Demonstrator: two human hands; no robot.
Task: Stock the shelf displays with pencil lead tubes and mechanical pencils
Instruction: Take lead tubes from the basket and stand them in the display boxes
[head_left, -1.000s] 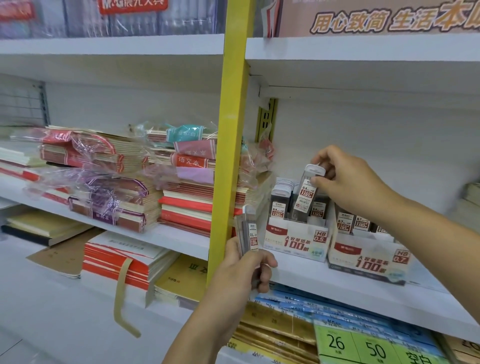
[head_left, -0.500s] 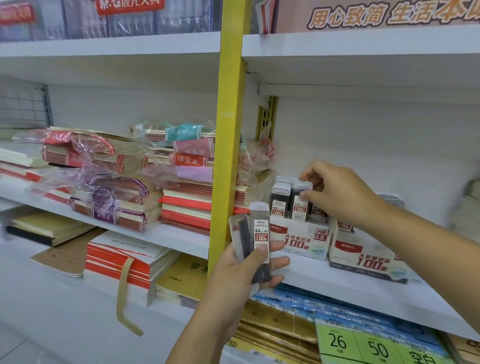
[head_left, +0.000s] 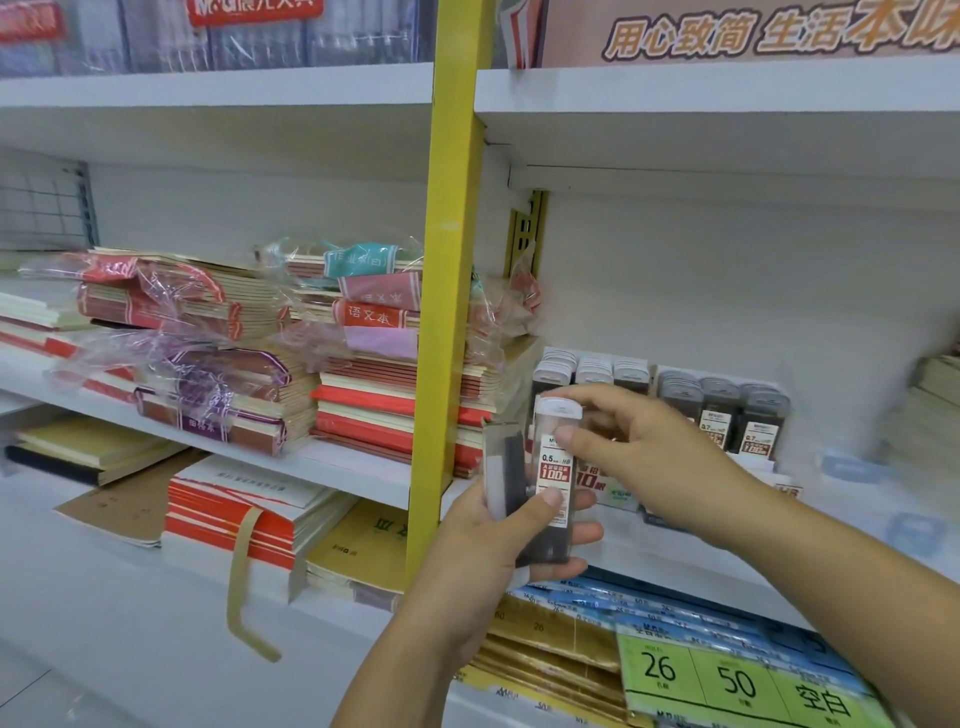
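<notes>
My left hand (head_left: 498, 540) grips two clear pencil lead tubes in front of the middle shelf. The front lead tube (head_left: 555, 480) has a white cap and a red-and-white 0.5 label; the second lead tube (head_left: 500, 475) sits behind it to the left. My right hand (head_left: 649, 457) pinches the upper part of the front tube with thumb and fingers. Behind the hands, a white display box holds upright 0.5 lead tubes (head_left: 592, 371), and the neighbouring box holds 0.7 lead tubes (head_left: 722, 410). Both boxes' fronts are mostly hidden by my hands.
A yellow upright post (head_left: 447, 291) divides the shelving just left of my hands. Wrapped notebook stacks (head_left: 218, 364) fill the left bay. Blue and green paper packs (head_left: 727, 670) lie on the shelf below. The white middle shelf (head_left: 857, 525) extends to the right.
My right hand left the tubes in the display box and came down and left to the front tube in my left hand. The left hand rose slightly with its two tubes.
</notes>
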